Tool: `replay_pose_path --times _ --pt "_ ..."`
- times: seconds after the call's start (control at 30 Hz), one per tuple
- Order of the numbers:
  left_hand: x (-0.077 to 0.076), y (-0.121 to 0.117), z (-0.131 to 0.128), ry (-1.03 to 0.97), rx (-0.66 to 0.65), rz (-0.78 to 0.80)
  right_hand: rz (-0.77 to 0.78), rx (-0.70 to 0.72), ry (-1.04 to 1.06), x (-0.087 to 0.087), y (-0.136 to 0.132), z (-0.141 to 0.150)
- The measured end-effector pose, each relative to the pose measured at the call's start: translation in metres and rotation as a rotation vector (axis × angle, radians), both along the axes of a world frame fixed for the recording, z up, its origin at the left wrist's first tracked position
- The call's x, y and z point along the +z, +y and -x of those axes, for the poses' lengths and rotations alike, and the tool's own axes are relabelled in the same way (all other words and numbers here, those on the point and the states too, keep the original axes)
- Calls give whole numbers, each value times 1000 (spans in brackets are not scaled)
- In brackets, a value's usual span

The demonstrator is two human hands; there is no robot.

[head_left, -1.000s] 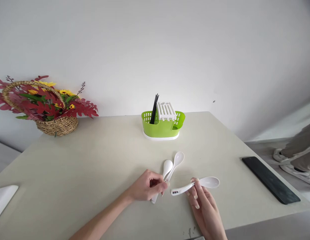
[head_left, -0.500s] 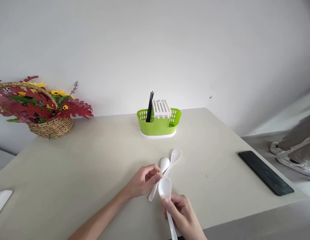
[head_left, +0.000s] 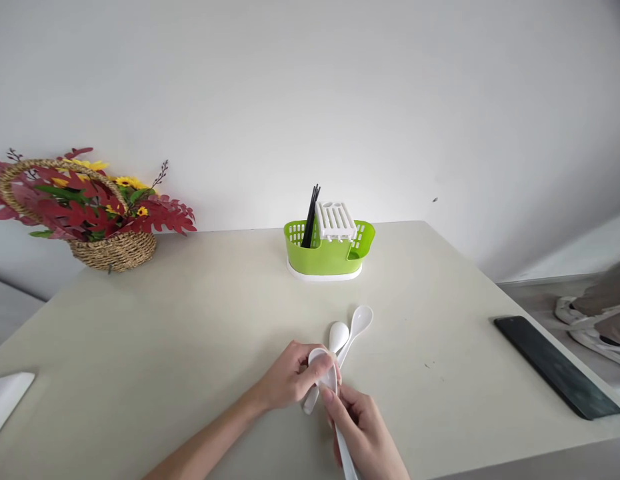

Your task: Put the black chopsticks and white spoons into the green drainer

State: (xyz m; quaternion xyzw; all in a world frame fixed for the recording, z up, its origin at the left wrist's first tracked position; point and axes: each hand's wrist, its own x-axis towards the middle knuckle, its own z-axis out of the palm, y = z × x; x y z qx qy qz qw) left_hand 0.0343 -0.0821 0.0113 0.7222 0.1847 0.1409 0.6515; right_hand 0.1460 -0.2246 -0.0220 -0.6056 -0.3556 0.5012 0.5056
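Black chopsticks (head_left: 311, 220) already stand in the caddy (head_left: 327, 260); our left hand (head_left: 286, 380) and right hand (head_left: 366, 428) grasp one spoon (head_left: 331, 378), two others (head_left: 361, 321) lying outside.

Tub (head_left: 330, 259): sticks (head_left: 311, 223) poke up on its left, a white rack (head_left: 336, 220) covers its middle, its right end is open on top.
Behind tub: wall (head_left: 310, 100), near.
Left of tub: wide bare table (head_left: 215, 293), then flowers (head_left: 97, 210).
Right of tub: bare table, then phone (head_left: 557, 367).
In front of tub: bare strip, then two spoons (head_left: 361, 320), then left hand (head_left: 290, 377) and right hand (head_left: 367, 433) on a third spoon (head_left: 329, 379), blocking the way.
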Motion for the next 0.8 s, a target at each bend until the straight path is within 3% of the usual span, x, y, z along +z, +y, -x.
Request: replay_pose_path --times 0.13,0.33,0.47,0.67,0.8 --pt "0 4 -1 7 119 -53 45 74 28 -1 0 -7" --pt "-2 11 -2 -22 289 -6 105 252 78 19 0 -21" --pt "-3 15 -2 -12 365 10 74 276 81 25 2 -24" --pt "1 21 -1 -28 449 13 -17 274 146 19 4 -24" --pt "2 41 4 -120 632 55 -38 286 97 10 0 -18"
